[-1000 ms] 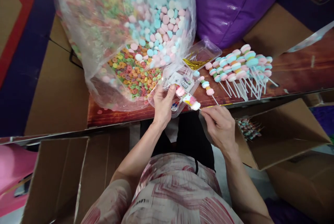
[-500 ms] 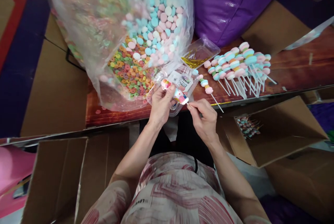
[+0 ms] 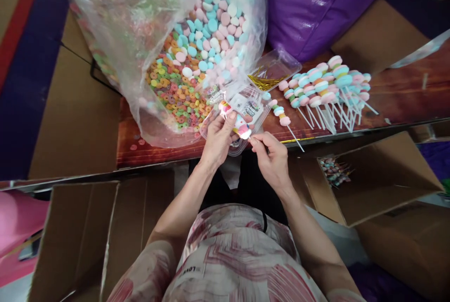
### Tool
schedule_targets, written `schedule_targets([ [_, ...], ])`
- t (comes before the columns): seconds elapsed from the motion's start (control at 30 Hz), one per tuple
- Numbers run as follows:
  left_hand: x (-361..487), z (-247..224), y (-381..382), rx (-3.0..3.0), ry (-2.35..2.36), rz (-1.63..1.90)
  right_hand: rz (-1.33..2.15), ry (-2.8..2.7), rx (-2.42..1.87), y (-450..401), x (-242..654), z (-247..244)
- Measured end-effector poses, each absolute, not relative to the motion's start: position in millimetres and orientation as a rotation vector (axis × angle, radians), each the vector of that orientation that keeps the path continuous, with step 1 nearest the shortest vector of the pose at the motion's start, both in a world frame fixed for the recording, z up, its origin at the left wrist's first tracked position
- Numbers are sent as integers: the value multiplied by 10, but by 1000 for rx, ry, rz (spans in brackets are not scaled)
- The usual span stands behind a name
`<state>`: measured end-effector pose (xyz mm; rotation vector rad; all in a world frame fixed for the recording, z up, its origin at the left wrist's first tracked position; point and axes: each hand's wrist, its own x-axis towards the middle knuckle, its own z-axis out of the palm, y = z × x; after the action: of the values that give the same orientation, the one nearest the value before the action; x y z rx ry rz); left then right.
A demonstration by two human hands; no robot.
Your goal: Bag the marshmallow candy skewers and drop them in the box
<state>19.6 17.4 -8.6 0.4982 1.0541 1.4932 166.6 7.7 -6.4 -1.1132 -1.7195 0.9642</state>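
You hold the candy stick [image 3: 243, 128] just above the tub [image 3: 240, 151], slanting between your two hands. Your left hand [image 3: 218, 140] is closed around its middle, the thumb lying across the front; your right hand [image 3: 270, 154] is close beside, thumb and forefinger pinched at the stick's lower end. The candy stick looks pink, yellow and white, in shiny clear film with bright printing; a rounded white piece sits at its lower end, and your fingers hide part of the rest.

The tub is thin, clear plastic, with printed wrappers [image 3: 251, 109] in it. Left of the tub, a crinkled see-through bag [image 3: 116, 34] holds smooth, rounded marshmallows [image 3: 218, 25] and small, bright candy rings [image 3: 183, 100]. Behind the tub, a clear tray [image 3: 288, 64] holds thin, shiny gold ties [image 3: 265, 81]. Right of the tub lie one loose skewer [image 3: 280, 111] and, farther off, a pile of skewers [image 3: 321, 85] with slim white sticks, all on the glossy red-brown table [image 3: 404, 93].
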Motion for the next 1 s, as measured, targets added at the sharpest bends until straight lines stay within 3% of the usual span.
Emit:
schedule_targets([
  [0.37,193,-40,184,387,1056,1515,1373,-1481,-1139,104,1702,-27],
  [0.67,167,-62,176,456,1061,1469,907,-1740,-1092,50,1560,-82],
  [1.0,256,-93,155,506,1028,1471,685,-1848,-1093,50,1577,-202],
])
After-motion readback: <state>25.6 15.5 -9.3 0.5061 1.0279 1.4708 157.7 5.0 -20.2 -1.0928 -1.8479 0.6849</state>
